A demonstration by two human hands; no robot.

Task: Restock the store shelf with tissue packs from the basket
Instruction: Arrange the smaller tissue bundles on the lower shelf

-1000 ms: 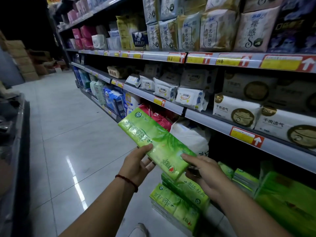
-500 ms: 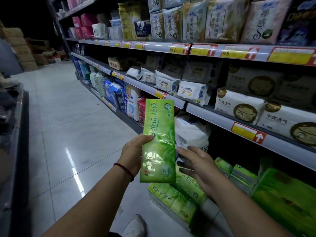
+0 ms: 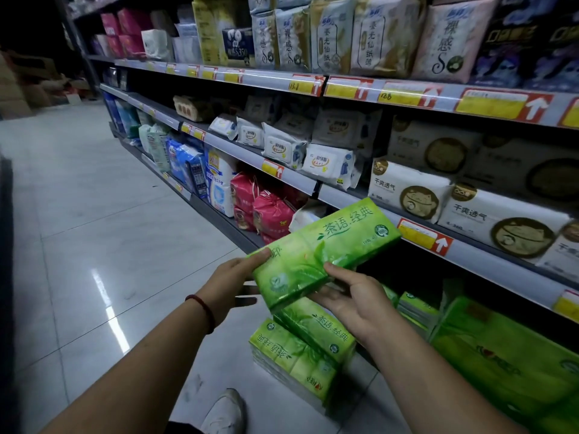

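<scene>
At the bottom centre of the frame a white shoe [image 3: 225,411] rests on the tiled floor [image 3: 94,230]. Just above it, a stack of green tissue packs [image 3: 300,349] sits on the floor at the foot of the shelf; no basket wall shows around them. To the lower right, more green packs [image 3: 501,364] fill the lowest shelf level. In the centre, both hands hold one green tissue pack [image 3: 322,250] in front of the shelf edge [image 3: 476,255]. The left hand [image 3: 228,286], with a red cord at the wrist, has its thumb on the pack's near-left corner and its fingers spread loosely underneath. The right hand [image 3: 354,296] cups the pack's lower edge from below, thumb on its face, fingers half open. Half a second ago the pack stood upright in the left hand alone; now it lies nearly flat, slanting up to the right, with its far end over the yellow price tag [image 3: 423,236]. Higher up, white wipe packs [image 3: 326,164] and white cat-print packs [image 3: 410,189] line the middle shelf, and tall pale bags [image 3: 388,32] fill the top one.
</scene>
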